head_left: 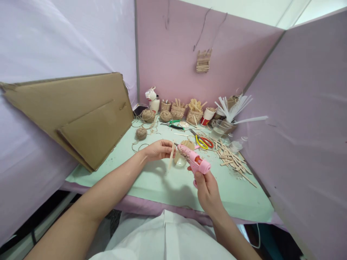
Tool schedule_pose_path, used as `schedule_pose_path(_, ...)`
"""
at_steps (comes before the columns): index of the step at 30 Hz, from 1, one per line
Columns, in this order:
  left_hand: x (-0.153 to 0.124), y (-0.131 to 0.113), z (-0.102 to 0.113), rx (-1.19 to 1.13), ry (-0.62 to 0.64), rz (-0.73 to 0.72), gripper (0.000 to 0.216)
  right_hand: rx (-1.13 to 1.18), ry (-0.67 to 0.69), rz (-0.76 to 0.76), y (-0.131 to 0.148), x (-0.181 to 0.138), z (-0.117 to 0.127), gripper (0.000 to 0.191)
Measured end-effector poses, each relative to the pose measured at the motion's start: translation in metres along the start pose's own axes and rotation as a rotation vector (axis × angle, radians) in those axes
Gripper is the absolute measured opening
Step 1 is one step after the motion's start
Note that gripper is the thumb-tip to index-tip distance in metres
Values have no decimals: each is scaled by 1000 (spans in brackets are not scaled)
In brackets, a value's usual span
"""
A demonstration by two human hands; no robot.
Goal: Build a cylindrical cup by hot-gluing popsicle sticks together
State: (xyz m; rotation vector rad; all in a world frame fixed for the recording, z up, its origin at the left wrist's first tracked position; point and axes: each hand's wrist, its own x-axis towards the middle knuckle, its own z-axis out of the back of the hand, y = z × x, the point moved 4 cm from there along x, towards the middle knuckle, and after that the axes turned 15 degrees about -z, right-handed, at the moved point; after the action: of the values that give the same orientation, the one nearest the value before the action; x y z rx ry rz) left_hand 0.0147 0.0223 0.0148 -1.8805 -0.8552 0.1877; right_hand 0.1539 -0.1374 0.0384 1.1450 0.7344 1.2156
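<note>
In my right hand (pixel 207 189) is a pink hot glue gun (pixel 202 165), its nozzle pointing up and left. My left hand (pixel 160 150) pinches a thin wooden craft stick (pixel 171 157), held roughly upright. The nozzle tip is at the upper part of the stick; whether they touch I cannot tell. Behind the glue gun, a clear rounded plastic piece (pixel 180 160) and a tan round piece (pixel 189 144) lie on the table, both partly hidden.
Loose wooden sticks (pixel 233 159) are heaped at the right. Scissors (pixel 203 141), pliers (pixel 175 125) and twine balls (pixel 141 133) lie behind my hands. Stick-filled baskets (pixel 194 117) and a cup of glue sticks (pixel 221 128) line the back. Cardboard (pixel 94 126) leans at left.
</note>
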Motion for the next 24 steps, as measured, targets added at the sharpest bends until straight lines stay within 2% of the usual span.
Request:
schedule_pose_path(18,0,1,3,-6,1,4,35,-31,-6,-24,-4,-1,1,37)
schedule_pose_path(24,0,2,9,-9,-87,8,32,-35,21,-35,-6,-2,1,37)
